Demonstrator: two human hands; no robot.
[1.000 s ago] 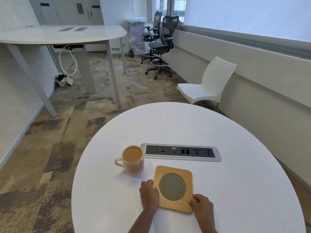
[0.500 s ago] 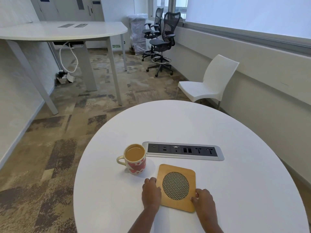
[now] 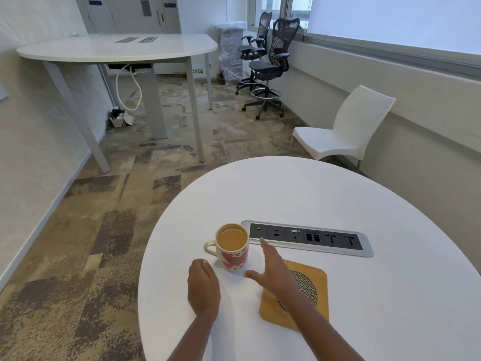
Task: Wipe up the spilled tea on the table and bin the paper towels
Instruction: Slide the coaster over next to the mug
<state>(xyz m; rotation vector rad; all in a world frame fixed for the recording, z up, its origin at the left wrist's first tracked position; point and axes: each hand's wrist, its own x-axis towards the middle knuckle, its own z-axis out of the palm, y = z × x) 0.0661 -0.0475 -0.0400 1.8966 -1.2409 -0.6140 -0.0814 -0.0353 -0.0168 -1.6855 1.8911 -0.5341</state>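
The milky, light-brown tea (image 3: 232,236) sits inside a cream ceramic mug printed with red hearts (image 3: 234,259), filling it close to the rim, its surface smooth and level. The mug stands upright on the near left part of a round white table (image 3: 286,191), its handle pointing left towards the table's edge.

The left hand (image 3: 204,287) lies on the tabletop just beside the mug, on its near left side. It is seen from the back with the fingers curled under into a loose fist, and nothing shows in its grasp. The right hand (image 3: 273,269) is on the mug's right side, spread wide with straight fingers and the thumb pointing at the mug's base. It grasps nothing, and whether the thumb touches the mug cannot be told. Its palm and forearm cover the left part of a square light-wood trivet with a round metal mesh centre (image 3: 312,290), which lies flat just right of the mug.

Behind the mug and the trivet a long silver-framed grey socket panel (image 3: 312,237) is set into the tabletop.

Past the table a white plastic chair (image 3: 346,131) stands by the wall under the window. Farther back are two black mesh office chairs (image 3: 273,63), a plastic-wrapped object (image 3: 231,48) and a long white desk on grey legs (image 3: 117,48), all on a mottled brown carpet (image 3: 104,230).
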